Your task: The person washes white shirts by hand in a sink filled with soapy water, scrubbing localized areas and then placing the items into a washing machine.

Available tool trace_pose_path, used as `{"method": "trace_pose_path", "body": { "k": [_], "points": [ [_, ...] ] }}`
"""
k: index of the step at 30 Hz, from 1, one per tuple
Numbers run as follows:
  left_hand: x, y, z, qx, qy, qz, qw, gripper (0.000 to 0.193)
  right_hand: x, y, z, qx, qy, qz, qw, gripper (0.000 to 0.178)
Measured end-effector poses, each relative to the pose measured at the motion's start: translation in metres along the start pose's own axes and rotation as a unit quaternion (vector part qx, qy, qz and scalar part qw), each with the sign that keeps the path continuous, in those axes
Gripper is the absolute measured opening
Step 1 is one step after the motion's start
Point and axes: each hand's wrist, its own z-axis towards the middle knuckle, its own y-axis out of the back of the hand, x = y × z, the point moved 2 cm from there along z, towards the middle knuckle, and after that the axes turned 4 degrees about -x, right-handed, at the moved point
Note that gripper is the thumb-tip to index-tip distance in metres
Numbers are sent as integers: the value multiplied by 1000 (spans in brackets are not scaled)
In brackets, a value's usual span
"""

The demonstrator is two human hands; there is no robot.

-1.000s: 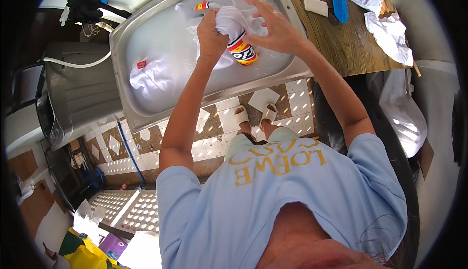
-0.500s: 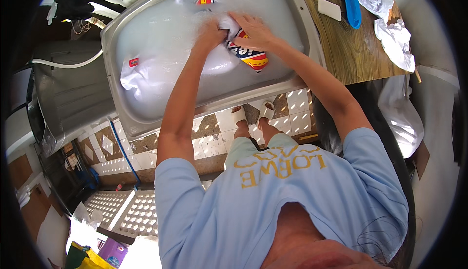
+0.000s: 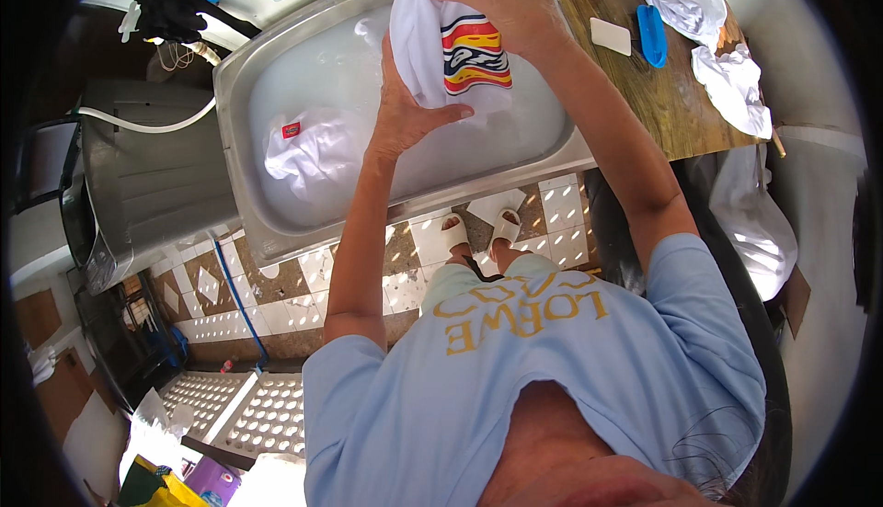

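Sink (image 3: 237,167): cloudy water (image 3: 322,75) fills the basin; if the raised cloth slipped and fell back, water could splash over the near rim onto the floor.
Wooden table (image 3: 635,121): to the right of the sink; the right forearm passes beside its near left part, so a wide elbow swing could bump what lies there.
White cloth (image 3: 418,47): the piece in hand, apparently held above the far part of the sink, its striped patch (image 3: 476,56) facing up; being wet, it could slide from a loose grip.
Red-tagged garment (image 3: 308,153): partly under water at the left of the basin, well apart from both hands.
Right hand (image 3: 524,6): spread wide on the cloth's far right side, thumb laid across its front; the other fingers are mostly hidden.
Left hand (image 3: 405,116): at the cloth's near left edge, thumb stretched out rightward, the rest behind the fabric; how firmly it grips, I cannot tell.
White bar (image 3: 611,36): near the table's left edge; a knock could send it into the water.
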Motion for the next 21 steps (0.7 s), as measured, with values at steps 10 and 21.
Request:
{"method": "trace_pose_path", "body": {
  "k": [10, 21],
  "points": [
    [-18, -6, 55, -269, -139, -254, 918, 33, -4, 22, -17, -119, -165, 536, 819, 45],
    [-60, -21, 5, -215, -210, -34, 953, 51, -95, -77, -104, -68, -274, 622, 730, 77]
  ]
}}
